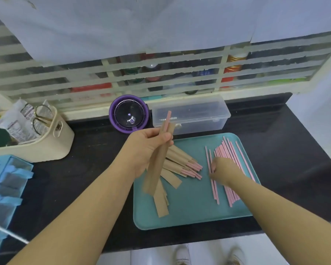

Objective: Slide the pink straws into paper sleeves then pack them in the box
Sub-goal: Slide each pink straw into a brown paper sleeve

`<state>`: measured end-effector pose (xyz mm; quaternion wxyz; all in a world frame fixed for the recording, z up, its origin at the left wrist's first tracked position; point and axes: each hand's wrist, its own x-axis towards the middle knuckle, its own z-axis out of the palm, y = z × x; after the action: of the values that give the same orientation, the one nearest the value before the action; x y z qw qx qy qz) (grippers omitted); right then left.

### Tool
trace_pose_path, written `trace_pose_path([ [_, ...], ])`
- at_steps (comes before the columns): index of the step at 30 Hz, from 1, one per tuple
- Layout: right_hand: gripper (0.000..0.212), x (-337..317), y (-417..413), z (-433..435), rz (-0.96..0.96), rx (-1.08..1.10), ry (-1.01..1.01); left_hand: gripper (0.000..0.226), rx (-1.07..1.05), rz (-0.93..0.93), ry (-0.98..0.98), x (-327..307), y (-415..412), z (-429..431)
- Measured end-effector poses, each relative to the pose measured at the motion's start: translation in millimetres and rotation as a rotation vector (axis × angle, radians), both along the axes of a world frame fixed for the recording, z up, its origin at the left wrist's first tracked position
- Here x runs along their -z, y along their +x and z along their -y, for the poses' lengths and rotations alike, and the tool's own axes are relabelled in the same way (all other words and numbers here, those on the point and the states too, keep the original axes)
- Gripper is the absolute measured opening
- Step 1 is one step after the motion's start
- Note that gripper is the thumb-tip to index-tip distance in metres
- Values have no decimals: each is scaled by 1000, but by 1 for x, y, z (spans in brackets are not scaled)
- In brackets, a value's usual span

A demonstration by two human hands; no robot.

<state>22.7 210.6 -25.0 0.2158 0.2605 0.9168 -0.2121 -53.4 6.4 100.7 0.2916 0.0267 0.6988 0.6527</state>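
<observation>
My left hand (145,150) grips a brown paper sleeve (157,165) above the teal tray (189,215); a pink straw (168,119) pokes out of its top end. Under it on the tray lie several sleeved straws (180,161) and empty paper sleeves (161,205). My right hand (224,169) rests on the pile of bare pink straws (227,152) at the tray's right side, fingers curled down onto them; I cannot tell whether it holds one. A clear plastic box (191,115), lid shut, stands behind the tray.
A purple round container (129,113) sits left of the box. A cream caddy (44,142) with scissors and packets stands at the far left. Blue drawers (6,186) line the left edge. The black counter (287,150) ends near my feet.
</observation>
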Motion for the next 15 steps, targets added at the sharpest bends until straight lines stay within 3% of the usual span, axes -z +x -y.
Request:
trace_pose_path([
  [10,26,7,-8,12,60,74,-10,8,-13,4,-59,3,5,8],
  [15,23,-20,-12,0,-173,132,-173,10,-18,-21,-70,0,1,12],
])
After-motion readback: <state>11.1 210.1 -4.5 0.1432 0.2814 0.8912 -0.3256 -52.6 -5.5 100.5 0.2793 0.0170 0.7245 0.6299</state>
